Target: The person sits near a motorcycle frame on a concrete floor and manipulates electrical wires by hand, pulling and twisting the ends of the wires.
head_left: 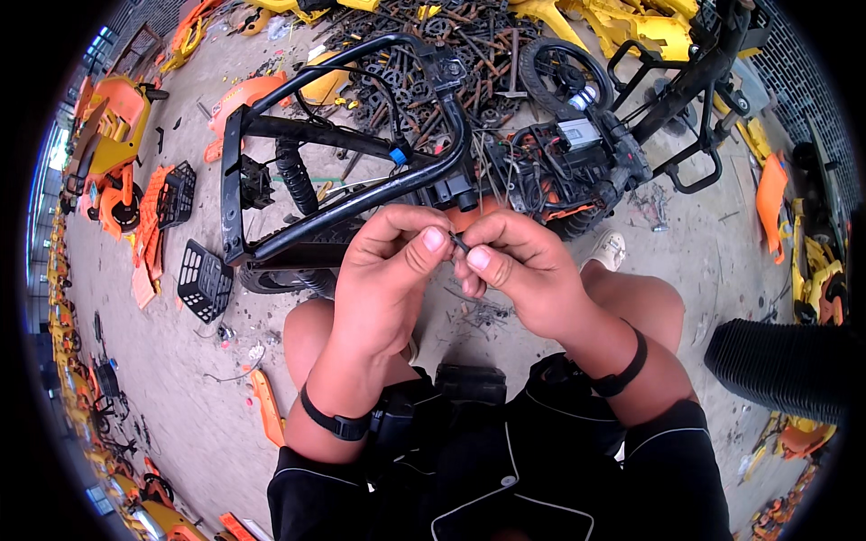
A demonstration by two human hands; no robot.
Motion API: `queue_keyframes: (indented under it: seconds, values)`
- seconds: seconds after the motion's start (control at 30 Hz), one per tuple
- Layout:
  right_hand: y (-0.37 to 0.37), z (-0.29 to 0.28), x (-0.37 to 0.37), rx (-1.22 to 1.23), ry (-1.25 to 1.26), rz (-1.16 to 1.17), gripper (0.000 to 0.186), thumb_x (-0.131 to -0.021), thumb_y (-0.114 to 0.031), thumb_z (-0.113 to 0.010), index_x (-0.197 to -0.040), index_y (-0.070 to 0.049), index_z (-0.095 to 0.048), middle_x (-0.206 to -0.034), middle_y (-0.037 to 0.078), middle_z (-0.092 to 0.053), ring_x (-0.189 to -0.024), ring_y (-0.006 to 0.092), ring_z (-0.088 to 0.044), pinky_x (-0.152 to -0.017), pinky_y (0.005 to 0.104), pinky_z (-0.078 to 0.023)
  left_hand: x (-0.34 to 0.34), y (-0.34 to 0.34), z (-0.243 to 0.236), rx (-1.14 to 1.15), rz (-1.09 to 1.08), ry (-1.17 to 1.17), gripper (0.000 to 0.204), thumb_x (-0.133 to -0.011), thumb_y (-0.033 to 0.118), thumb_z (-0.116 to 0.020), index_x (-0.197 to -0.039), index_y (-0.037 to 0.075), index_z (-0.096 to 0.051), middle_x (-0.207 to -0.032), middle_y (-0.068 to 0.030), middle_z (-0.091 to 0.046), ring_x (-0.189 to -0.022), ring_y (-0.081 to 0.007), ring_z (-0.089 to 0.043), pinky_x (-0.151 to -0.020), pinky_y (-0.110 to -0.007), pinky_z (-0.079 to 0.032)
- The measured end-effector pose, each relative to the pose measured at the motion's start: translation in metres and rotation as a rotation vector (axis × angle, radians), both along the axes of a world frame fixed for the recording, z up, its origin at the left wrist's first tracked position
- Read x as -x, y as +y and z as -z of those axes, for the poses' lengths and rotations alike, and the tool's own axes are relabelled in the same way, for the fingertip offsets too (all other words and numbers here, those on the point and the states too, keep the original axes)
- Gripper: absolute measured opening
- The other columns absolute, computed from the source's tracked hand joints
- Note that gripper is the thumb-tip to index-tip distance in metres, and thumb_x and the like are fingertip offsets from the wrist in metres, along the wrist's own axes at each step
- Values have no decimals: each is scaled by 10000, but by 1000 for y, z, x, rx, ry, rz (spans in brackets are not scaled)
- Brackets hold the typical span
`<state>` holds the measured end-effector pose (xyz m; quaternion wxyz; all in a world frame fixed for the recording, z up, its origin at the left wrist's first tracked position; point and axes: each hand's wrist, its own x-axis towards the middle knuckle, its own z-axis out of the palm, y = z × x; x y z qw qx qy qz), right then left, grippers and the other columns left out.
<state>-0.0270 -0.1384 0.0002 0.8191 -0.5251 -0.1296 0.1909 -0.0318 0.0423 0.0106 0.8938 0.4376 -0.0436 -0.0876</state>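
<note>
Both hands meet in front of me, over the near side of a black tubular frame (352, 216) from a dismantled scooter. My left hand (392, 270) pinches one end of a small dark piece (459, 241) between thumb and forefinger. The other end sits in the pinch of my right hand (519, 270). The piece is short and thin, perhaps a connector or wire end; its kind is too small to make out. Behind the hands, the frame carries a black spring shock absorber (294, 175) and a cable with a blue connector (399, 156).
Exposed wiring and a silver box (578, 134) lie right of the frame, near a wheel (566, 77). Rusty metal parts (433, 81) are heaped beyond. Black plastic baskets (205, 281) and orange panels (266, 406) lie left. A ribbed black object (780, 370) stands at right.
</note>
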Motion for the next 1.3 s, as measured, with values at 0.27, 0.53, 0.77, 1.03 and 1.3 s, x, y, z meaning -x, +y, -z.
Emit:
queue_keyframes:
  seconds: [0.27, 0.53, 0.77, 1.03, 1.3]
  values:
    - [1, 6, -4, -66, 58, -41, 144, -1015, -159, -591, -1076, -28, -605, -901, 30, -653, -762, 86, -619, -669, 251, -508, -3, -1, 2, -37, -76, -36, 92, -967, 67, -649, -1038, 11, -634, -1010, -90, -659, -855, -149, -629, -805, -309, -519]
    - [5, 6, -4, -40, 52, -21, 141, -1021, -152, -578, -1057, -16, -590, -903, 71, -635, -736, 138, -621, -646, 287, -519, -5, -2, -1, -398, -258, -261, 158, -1017, 83, -576, -1156, 19, -538, -1053, -79, -637, -905, -116, -606, -834, -278, -513]
    - [4, 10, -6, -98, 85, -4, 157, -1030, -160, -567, -1113, -28, -584, -918, 49, -645, -754, 102, -627, -654, 253, -517, 1, -4, -2, -465, -214, -249, 250, -977, -10, -570, -1226, 2, -545, -1060, -54, -624, -946, -103, -589, -855, -258, -484]
    - [4, 11, -6, -74, 21, 6, 157, -1018, -154, -593, -1107, -25, -592, -925, 41, -636, -768, 95, -617, -667, 249, -510, 1, -7, -9, -460, -144, -238, 135, -971, 1, -615, -1099, -42, -620, -982, -74, -632, -796, -123, -641, -695, -276, -555]
    - [6, 9, -6, -46, -63, 27, 151, -1028, -154, -574, -1095, -20, -599, -914, 29, -628, -782, 86, -601, -690, 243, -498, 0, -6, -6, -434, -143, -263, 103, -969, -10, -612, -1065, -47, -618, -1000, -89, -632, -777, -146, -647, -695, -303, -566]
